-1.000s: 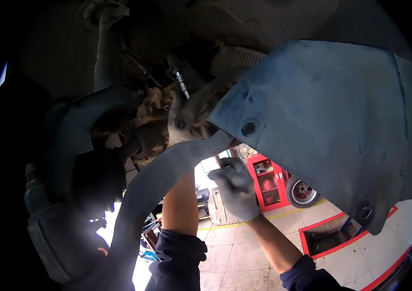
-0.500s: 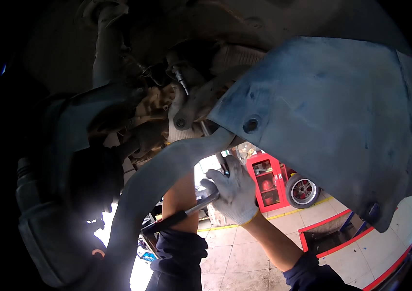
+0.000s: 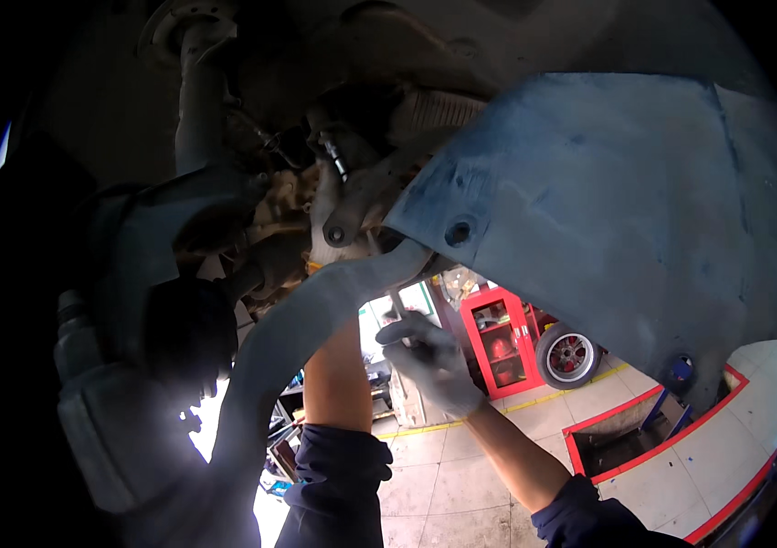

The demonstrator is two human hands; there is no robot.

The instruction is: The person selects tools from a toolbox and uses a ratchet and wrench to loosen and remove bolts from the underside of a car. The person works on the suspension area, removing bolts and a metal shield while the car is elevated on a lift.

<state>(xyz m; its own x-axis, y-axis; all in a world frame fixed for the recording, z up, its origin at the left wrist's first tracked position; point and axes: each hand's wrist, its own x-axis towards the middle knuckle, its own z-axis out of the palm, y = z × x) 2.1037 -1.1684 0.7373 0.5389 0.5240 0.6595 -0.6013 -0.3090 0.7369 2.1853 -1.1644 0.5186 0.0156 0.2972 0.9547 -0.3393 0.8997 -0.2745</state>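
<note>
My left hand (image 3: 322,205), in a pale knit glove, reaches up behind a dark metal bracket (image 3: 341,230) among the suspension parts; its fingers are mostly hidden. A small shiny metal rod (image 3: 337,160) shows above it. Below the curved grey suspension arm (image 3: 301,315), my gloved right hand (image 3: 438,365) is closed around the lower end of a ratchet wrench (image 3: 419,349), only a dark bit of which shows between the fingers. From there a thin metal extension bar (image 3: 397,304) runs up behind the curved arm.
A large blue-grey panel (image 3: 607,219) hangs at the right. The drive shaft boot (image 3: 265,265) and a strut (image 3: 198,110) lie to the left. Beyond are a red cabinet (image 3: 502,342), a wheel (image 3: 569,356) and a red-edged floor pit (image 3: 630,434).
The wrench's black handle, which pointed left across my left forearm, has swung out of sight. My right hand has turned and dropped slightly, and the view has shifted a little.
</note>
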